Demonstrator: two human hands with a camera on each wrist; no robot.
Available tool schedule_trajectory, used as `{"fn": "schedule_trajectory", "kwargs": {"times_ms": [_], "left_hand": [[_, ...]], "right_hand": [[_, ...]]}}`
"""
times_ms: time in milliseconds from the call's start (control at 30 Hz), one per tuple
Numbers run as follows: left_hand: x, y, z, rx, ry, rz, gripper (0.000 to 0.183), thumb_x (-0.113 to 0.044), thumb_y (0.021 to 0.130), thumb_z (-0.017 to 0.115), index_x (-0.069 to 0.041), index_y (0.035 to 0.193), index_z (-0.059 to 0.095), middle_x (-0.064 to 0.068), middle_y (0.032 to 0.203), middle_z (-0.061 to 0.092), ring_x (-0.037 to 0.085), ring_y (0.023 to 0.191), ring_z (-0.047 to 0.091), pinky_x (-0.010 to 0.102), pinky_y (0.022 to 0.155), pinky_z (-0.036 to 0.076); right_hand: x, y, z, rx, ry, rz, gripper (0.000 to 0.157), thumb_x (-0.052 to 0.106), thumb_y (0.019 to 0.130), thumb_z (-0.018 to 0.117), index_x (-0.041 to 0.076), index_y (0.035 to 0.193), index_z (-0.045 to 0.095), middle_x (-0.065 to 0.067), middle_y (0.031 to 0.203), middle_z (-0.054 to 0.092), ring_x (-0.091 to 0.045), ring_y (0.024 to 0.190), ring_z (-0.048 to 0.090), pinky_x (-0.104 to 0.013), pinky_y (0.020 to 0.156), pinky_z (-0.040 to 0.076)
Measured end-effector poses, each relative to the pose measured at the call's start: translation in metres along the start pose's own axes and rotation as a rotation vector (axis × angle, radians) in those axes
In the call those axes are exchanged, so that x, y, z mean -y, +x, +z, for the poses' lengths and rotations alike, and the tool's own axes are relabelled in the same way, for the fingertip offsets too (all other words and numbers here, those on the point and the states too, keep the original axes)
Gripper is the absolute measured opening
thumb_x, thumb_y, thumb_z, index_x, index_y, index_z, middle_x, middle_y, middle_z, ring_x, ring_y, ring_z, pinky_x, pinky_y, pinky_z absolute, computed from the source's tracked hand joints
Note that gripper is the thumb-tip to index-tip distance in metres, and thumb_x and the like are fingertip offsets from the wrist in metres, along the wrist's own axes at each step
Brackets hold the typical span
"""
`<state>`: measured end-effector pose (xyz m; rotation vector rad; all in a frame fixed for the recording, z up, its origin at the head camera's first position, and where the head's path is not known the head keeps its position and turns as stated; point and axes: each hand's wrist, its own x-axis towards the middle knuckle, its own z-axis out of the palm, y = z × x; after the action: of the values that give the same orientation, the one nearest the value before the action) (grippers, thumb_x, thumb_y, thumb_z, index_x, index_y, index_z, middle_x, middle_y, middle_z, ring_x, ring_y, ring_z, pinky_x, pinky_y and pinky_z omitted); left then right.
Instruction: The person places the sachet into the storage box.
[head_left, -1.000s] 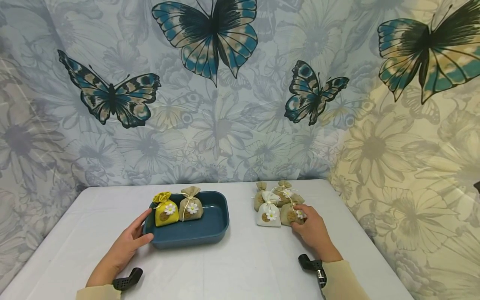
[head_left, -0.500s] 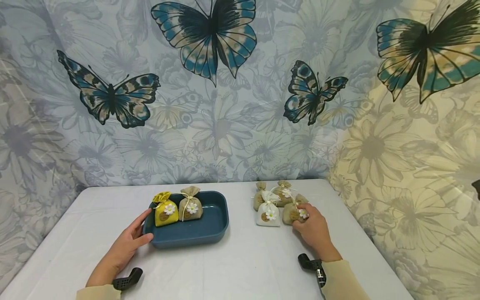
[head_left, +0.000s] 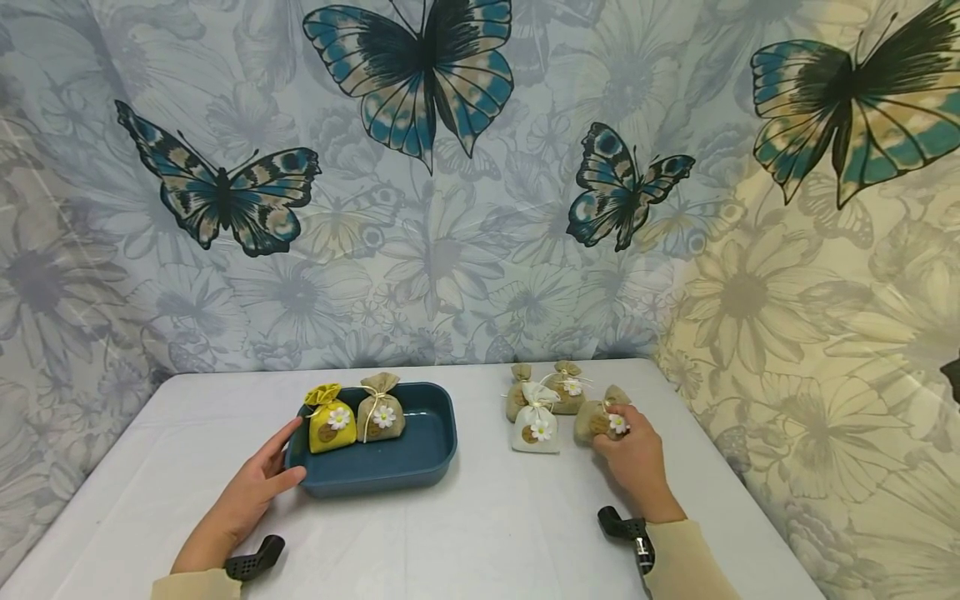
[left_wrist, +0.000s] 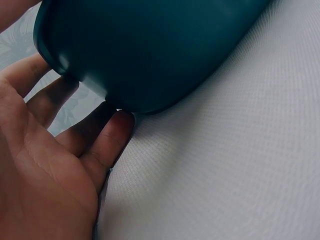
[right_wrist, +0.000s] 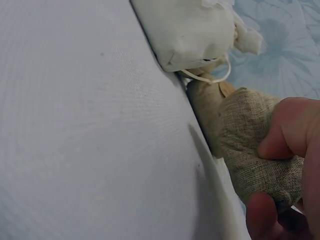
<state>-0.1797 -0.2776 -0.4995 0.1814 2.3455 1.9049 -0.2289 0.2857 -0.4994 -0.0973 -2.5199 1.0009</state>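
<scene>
My right hand grips a tan drawstring sachet with a daisy on its front, at the right of the table. In the right wrist view the thumb and fingers pinch the sachet's cloth, and it appears raised off the table. My left hand touches the left end of a dark blue tray, its fingertips against the outer wall. Inside the tray's left half stand a yellow sachet and another tan sachet, side by side.
Left of the held sachet stands a white sachet. Behind it are two more tan sachets, one at the left and one at the right. A white cloth covers the table. A butterfly-printed curtain hangs behind.
The tan sachet in my right hand has shifted right, away from the white sachet, and tilted. My left hand and the tray have stayed in place.
</scene>
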Motion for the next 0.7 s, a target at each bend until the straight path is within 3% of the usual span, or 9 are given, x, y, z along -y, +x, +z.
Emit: {"fn": "schedule_trajectory", "kwargs": {"times_ms": [100,200,333,433,600,667,700], "left_hand": [[0.001,0.0,0.0,0.006,-0.007,0.007,0.078,-0.014,0.101,0.062,-0.015,0.162,0.014,0.015,0.164,-0.004,0.044,0.147,-0.002,0.015,0.107,0.021],[0.002,0.0,-0.001,0.009,-0.008,0.011,0.078,-0.014,0.1,0.062,-0.016,0.162,0.014,0.015,0.164,-0.004,0.044,0.147,-0.002,0.011,0.104,0.022],[0.003,0.001,-0.002,0.01,-0.01,0.007,0.078,-0.014,0.1,0.063,-0.016,0.162,0.014,0.015,0.164,-0.005,0.043,0.147,-0.002,0.029,0.114,0.016],[0.004,0.001,-0.002,0.011,-0.018,0.008,0.079,-0.013,0.1,0.062,-0.016,0.162,0.014,0.015,0.164,-0.005,0.044,0.147,-0.003,0.04,0.115,0.013],[0.005,0.001,-0.002,0.016,-0.029,0.022,0.078,-0.012,0.1,0.062,-0.016,0.162,0.014,0.014,0.165,-0.005,0.042,0.147,-0.006,0.013,0.108,0.018],[0.005,0.001,-0.002,0.017,-0.031,0.026,0.078,-0.012,0.1,0.062,-0.016,0.162,0.014,0.013,0.165,-0.005,0.042,0.147,-0.007,0.012,0.109,0.017],[0.005,0.001,-0.002,0.017,-0.031,0.026,0.078,-0.012,0.1,0.062,-0.016,0.162,0.014,0.013,0.165,-0.005,0.042,0.147,-0.007,0.017,0.112,0.015]], "right_hand": [[-0.004,0.001,0.0,0.009,0.0,0.012,0.049,0.003,0.076,0.075,-0.001,0.123,0.061,-0.025,0.112,0.062,-0.035,0.096,0.059,-0.047,0.078,0.048],[-0.006,0.002,-0.001,0.027,0.034,0.062,0.051,0.005,0.081,0.073,0.001,0.129,0.058,-0.023,0.108,0.064,-0.03,0.087,0.062,-0.039,0.069,0.051],[-0.004,0.003,-0.002,0.043,0.154,0.15,0.053,0.006,0.085,0.07,0.005,0.135,0.054,-0.023,0.105,0.064,-0.021,0.074,0.065,-0.028,0.058,0.055],[0.0,0.003,-0.005,0.051,0.252,0.191,0.052,0.006,0.086,0.069,0.005,0.136,0.052,-0.023,0.111,0.06,-0.017,0.074,0.065,-0.026,0.059,0.056],[0.008,0.005,-0.009,0.057,0.411,0.218,0.052,0.001,0.089,0.07,0.003,0.137,0.051,-0.021,0.121,0.051,-0.011,0.081,0.064,-0.028,0.068,0.058],[0.013,0.005,-0.01,0.053,0.487,0.227,0.053,-0.002,0.088,0.071,0.002,0.137,0.051,-0.02,0.122,0.05,-0.009,0.083,0.065,-0.029,0.071,0.059],[0.014,0.006,-0.011,0.051,0.525,0.234,0.053,-0.003,0.088,0.071,0.001,0.137,0.051,-0.02,0.123,0.049,-0.009,0.084,0.065,-0.03,0.073,0.058]]}}
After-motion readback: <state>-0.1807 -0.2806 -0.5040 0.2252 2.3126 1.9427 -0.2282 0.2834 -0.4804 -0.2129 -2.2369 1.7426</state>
